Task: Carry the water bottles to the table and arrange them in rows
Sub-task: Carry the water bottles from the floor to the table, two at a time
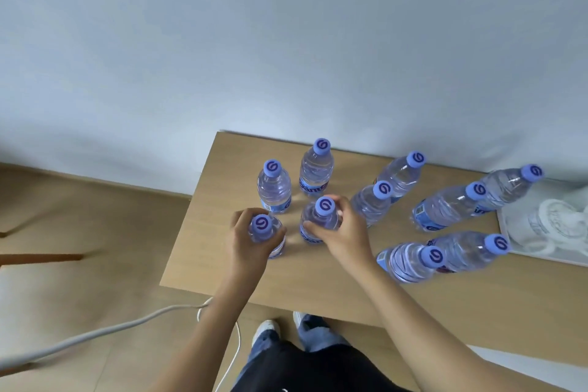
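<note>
Since both bottles look freshly set down at the table's (222, 264) 9 o'clock end, the left hand (246, 242) wraps one bottle (265, 234) and the right hand (345, 232) clamps another (319, 219), probably nudging them square behind the 12 o'clock pair (294, 181).

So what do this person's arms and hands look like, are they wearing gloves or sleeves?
No gloves and no sleeves in view: the left hand and right hand are bare, as are both forearms up to the frame edge. No watch, ring or bracelet shows. Lower down, blue jeans and white shoes are visible.
</note>
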A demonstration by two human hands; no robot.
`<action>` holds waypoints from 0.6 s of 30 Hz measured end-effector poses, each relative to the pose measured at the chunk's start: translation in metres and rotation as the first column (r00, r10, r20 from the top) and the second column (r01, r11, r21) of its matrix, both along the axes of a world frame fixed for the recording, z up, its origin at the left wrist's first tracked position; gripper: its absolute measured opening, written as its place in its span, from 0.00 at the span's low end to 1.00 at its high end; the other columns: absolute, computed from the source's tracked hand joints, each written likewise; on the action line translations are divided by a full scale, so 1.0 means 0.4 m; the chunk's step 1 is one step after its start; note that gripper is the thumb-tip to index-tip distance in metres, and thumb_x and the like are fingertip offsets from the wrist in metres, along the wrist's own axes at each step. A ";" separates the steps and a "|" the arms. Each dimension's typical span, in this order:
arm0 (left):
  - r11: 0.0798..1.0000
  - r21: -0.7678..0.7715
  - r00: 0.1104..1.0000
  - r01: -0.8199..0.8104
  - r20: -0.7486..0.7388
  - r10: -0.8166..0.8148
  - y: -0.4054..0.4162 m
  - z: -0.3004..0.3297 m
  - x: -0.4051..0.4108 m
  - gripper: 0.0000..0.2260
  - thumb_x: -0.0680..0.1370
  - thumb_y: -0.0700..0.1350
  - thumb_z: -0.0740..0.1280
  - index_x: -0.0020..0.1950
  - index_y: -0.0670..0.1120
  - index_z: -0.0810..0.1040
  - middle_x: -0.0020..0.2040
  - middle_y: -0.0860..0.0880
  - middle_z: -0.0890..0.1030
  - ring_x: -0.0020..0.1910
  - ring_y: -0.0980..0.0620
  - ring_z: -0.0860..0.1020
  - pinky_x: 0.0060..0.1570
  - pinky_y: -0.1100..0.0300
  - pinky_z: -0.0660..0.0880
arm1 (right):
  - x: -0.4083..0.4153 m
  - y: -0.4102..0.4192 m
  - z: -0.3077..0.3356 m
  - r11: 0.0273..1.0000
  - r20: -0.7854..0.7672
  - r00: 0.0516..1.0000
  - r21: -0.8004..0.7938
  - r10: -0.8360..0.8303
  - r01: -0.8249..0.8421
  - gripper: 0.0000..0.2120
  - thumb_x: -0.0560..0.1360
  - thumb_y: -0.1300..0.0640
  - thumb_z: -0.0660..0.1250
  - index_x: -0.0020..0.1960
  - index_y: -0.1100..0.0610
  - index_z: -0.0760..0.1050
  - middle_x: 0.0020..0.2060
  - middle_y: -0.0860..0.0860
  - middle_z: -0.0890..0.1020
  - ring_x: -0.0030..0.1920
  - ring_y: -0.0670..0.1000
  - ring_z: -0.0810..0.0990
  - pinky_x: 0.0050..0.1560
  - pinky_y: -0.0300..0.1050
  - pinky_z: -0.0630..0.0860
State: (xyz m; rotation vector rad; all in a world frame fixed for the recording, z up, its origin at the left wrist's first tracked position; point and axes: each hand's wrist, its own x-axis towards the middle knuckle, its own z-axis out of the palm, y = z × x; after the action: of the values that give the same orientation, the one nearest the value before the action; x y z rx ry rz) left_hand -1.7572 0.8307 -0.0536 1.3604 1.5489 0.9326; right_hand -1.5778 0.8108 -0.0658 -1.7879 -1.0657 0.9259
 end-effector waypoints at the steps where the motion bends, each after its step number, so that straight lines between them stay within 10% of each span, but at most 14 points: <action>1: 1.000 -0.004 1.000 0.009 -0.010 -0.009 0.000 0.001 0.000 0.16 0.66 0.38 0.79 0.45 0.52 0.77 0.48 0.53 0.76 0.42 0.63 0.78 0.41 0.73 0.72 | 0.000 -0.001 -0.001 1.000 -0.001 1.000 0.002 0.000 0.000 0.24 0.65 0.61 0.81 0.51 0.43 0.72 0.46 0.39 0.81 0.47 0.31 0.78 0.46 0.24 0.69; 13: 0.986 -0.005 0.983 0.164 -0.082 -0.164 0.004 0.052 -0.023 0.22 0.68 0.38 0.78 0.58 0.47 0.75 0.56 0.49 0.75 0.47 0.57 0.76 0.43 0.77 0.68 | -0.039 -0.083 0.006 0.996 -0.024 0.996 -0.045 -0.081 0.080 0.29 0.69 0.57 0.78 0.65 0.48 0.69 0.52 0.30 0.74 0.52 0.32 0.74 0.47 0.19 0.65; 18: 0.962 0.119 0.957 0.245 -0.191 -0.220 -0.039 0.086 -0.043 0.23 0.71 0.40 0.76 0.63 0.46 0.73 0.57 0.53 0.72 0.57 0.46 0.75 0.51 0.59 0.70 | -0.069 -0.160 0.017 0.988 -0.044 0.987 -0.041 -0.154 0.152 0.36 0.71 0.55 0.77 0.74 0.50 0.64 0.57 0.31 0.72 0.60 0.41 0.73 0.60 0.38 0.69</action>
State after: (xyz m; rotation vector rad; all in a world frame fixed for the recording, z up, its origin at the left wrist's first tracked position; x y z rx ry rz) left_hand -1.7745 0.8151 -0.0191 1.7258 1.4314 0.8043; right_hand -1.6054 0.7467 -0.0588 -1.8413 -0.8735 0.8945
